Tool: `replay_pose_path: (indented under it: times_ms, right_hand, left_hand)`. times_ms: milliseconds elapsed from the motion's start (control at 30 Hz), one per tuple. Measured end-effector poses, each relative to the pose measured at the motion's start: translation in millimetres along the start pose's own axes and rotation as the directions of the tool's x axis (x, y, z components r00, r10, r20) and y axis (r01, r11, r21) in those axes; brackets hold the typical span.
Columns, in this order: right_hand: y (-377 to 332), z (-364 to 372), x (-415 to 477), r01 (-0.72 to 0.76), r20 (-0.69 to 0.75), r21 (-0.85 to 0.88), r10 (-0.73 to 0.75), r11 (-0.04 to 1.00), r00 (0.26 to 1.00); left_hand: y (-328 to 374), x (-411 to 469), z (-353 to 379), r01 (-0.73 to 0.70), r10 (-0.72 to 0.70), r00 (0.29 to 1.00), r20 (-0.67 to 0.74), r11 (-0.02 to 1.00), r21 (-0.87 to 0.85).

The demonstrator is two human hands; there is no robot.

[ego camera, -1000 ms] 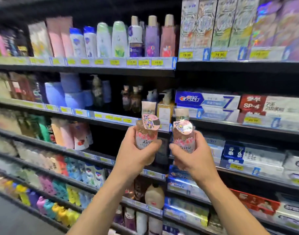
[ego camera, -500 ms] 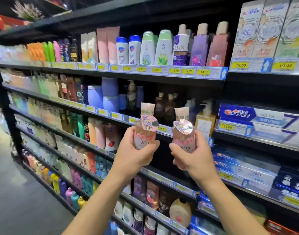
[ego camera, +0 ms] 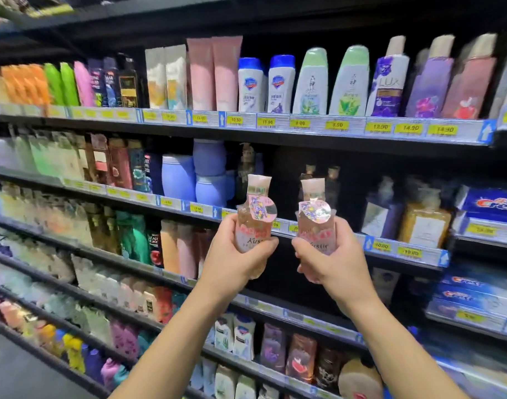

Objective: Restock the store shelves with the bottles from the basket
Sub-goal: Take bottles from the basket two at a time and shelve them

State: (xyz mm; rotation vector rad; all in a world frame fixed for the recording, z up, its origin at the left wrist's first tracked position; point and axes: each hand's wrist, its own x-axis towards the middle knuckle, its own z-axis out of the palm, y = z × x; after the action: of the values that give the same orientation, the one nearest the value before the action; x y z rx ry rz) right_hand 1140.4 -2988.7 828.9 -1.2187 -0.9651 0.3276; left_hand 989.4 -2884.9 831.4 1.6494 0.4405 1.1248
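The left hand (ego camera: pixel 235 256) was wrapped around the lower body of a clear pink-tinted plastic bottle with a tall pale cap and a round floral tag at its neck (ego camera: pixel 256 214), fingers curled tight on it and the thumb crossing the label. The right hand (ego camera: pixel 330 260) gripped a second clear pink bottle of the same kind (ego camera: pixel 315 223) in the same way, fingers closed on its base and thumb lying across the front. Both bottles stood upright, near each other but apart, raised in front of the black shelf edge with yellow price tags (ego camera: pixel 390 249) on the 2nd level from the top.

Behind the 2 bottles that shelf held dark slim bottles (ego camera: pixel 333 180), blurred by shadow. To their left sat rounded lavender tubs (ego camera: pixel 209 174), stacked; to their right stood an amber square pump bottle (ego camera: pixel 423 223).

On the top shelf a row ran from pink squeeze tubes (ego camera: pixel 215 73), past white bottles with blue caps (ego camera: pixel 265 82) and white bottles with green tops (ego camera: pixel 330 82), to a white and purple bottle marked LUX (ego camera: pixel 386 84). Blue toothpaste boxes (ego camera: pixel 488 203) lay at the far right. The basket was out of view.
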Motion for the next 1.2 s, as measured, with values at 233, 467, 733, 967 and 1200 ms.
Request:
replay_pose_path:
  times_ms: [233, 467, 733, 967, 1200]
  right_hand:
    - [2, 12, 23, 0.002, -0.12, -0.097, -0.014, 0.995, 0.993]
    - [31, -12, 71, -0.001, -0.208, -0.214, -0.045, 0.977, 0.977]
    - [56, -35, 126, 0.003, -0.227, -0.292, -0.072, 0.956, 0.971]
    - [60, -49, 142, 0.029, -0.245, -0.331, -0.115, 0.943, 0.963]
    - [63, -61, 148, -0.009, -0.287, -0.366, -0.104, 0.93, 0.952]
  left_hand:
    - [-17, 54, -9, -0.01, 0.02, 0.991, 0.131, 0.997, -0.078]
    - [-45, 109, 22, 0.015, 0.011, 0.973, 0.232, 0.994, -0.109]
    - [-70, 171, 53, 0.012, 0.001, 0.955, 0.296, 0.999, -0.043]
    - [-89, 211, 69, 0.055, -0.068, 0.926, 0.372, 0.997, 0.046]
    - [-101, 244, 83, 0.211, -0.264, 0.893, 0.364, 0.961, 0.18]
